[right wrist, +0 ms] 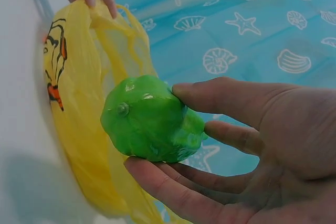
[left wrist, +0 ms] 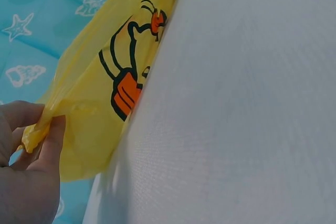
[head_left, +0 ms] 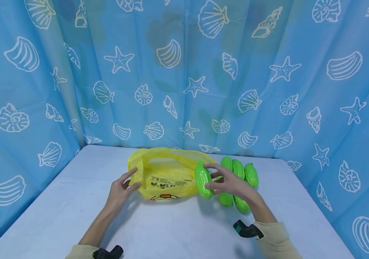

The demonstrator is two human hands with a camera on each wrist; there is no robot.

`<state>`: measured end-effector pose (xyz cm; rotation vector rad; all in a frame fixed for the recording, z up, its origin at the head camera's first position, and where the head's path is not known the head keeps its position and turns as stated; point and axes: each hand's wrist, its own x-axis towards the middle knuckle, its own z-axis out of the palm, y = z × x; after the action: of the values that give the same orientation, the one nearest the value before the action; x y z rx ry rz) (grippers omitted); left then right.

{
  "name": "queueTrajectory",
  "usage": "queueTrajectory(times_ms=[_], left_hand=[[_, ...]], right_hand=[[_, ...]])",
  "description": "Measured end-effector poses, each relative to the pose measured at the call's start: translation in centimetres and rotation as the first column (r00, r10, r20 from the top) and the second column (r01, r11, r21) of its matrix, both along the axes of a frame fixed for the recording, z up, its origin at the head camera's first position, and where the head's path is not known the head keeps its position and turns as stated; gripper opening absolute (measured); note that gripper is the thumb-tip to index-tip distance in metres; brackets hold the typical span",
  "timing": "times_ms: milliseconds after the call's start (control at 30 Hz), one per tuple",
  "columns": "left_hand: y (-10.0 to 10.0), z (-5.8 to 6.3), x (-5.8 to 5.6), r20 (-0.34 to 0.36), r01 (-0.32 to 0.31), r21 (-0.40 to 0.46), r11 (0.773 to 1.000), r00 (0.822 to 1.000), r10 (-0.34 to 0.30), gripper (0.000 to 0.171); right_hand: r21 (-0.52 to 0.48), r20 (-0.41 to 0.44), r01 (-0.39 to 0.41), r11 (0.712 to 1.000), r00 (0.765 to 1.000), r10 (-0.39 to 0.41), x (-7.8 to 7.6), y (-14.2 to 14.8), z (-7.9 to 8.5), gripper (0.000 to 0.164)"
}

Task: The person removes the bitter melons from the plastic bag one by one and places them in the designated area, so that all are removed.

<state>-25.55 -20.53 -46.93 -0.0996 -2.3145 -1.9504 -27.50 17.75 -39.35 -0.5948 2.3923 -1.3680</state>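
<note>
A yellow plastic bag [head_left: 168, 187] with black print and an orange-and-black cartoon lies on its side, its mouth spread. My left hand [head_left: 121, 188] pinches the left side of its rim between thumb and fingers, as the left wrist view [left wrist: 31, 156] also shows. At the bag's right end my right hand [head_left: 231, 182] holds a glossy, ridged, cucumber-shaped green vegetable [head_left: 204, 181] between thumb and fingertips. In the right wrist view the vegetable [right wrist: 149, 119] points its blunt, nubbed end at the camera and overlaps the bag [right wrist: 89, 145].
Several more green vegetables [head_left: 251, 175] lie in rows on the white table [head_left: 178, 230], partly hidden behind my right hand. A blue curtain [head_left: 184, 90] with white shell and starfish drawings hangs behind the table and along both sides.
</note>
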Motion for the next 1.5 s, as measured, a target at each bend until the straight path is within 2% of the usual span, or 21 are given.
queueTrajectory(times_ms=[267, 500, 667, 833, 1500], left_hand=[[0.0, 0.0, 0.0, 0.010, -0.017, -0.026, 1.000, 1.000, 0.017, 0.062], [-0.1, -0.2, -0.1, 0.014, -0.021, -0.047, 0.999, 1.000, 0.022, 0.062], [0.0, -0.2, -0.2, 0.022, -0.016, -0.034, 0.999, 1.000, 0.017, 0.061], [0.0, -0.2, -0.1, 0.031, -0.023, -0.039, 0.999, 0.999, 0.025, 0.061], [0.1, 0.1, 0.2, 0.020, -0.003, -0.023, 1.000, 1.000, 0.003, 0.061]], right_hand=[[0.013, 0.008, 0.014, 1.000, 1.000, -0.015, 0.9, 2.3, -0.1, 0.071], [0.047, 0.045, 0.068, 0.997, 0.997, -0.070, 1.1, 5.0, 0.0, 0.072], [0.074, 0.056, 0.087, 0.993, 0.994, -0.091, 1.2, 6.4, 0.2, 0.073], [0.092, 0.051, 0.061, 0.994, 0.997, -0.066, 1.3, 7.9, 0.1, 0.074], [0.147, 0.078, 0.126, 0.981, 0.987, -0.139, 1.6, 13.2, 0.0, 0.082]])
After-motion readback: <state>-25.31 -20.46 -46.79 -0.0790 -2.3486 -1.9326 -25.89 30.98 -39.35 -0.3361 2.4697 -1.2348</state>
